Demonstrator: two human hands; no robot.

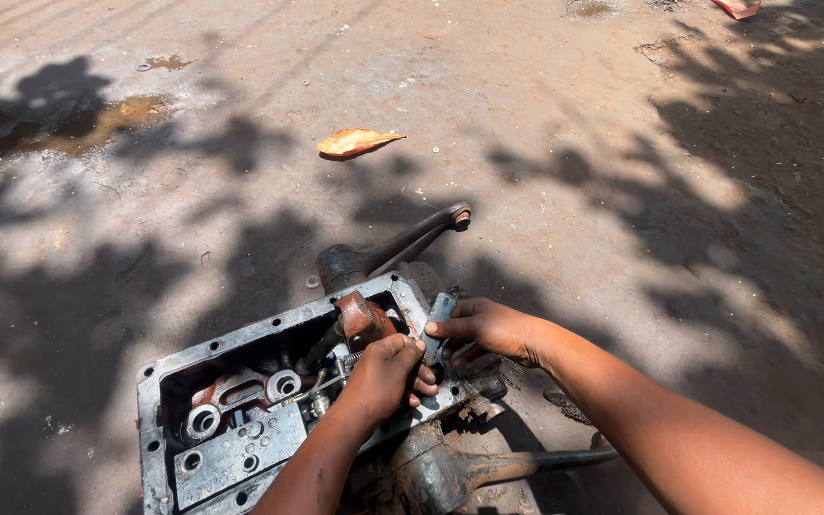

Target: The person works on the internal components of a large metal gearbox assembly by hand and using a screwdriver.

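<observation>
Outdoors, sunlit dirt ground (545, 114), leaf (356, 142), housing (231, 448).

Two hands (383, 372), one housing (231, 429), one leaf (355, 143)

No packages, labels, signs or screens show anywhere on this sunlit dirt ground.

I see bare dirt ground (545, 114) filling the frame, sunlit and dappled with leaf shadows. A grey metal housing (240, 448) sits on it at the lower centre, open side up, with a dark lever (402, 246) reaching from its far end toward the middle of the frame. A dry orange leaf (355, 143) lies above centre. A brown wet patch (97, 119) marks the upper left. A red scrap (738, 8) lies at the top right edge.
</observation>
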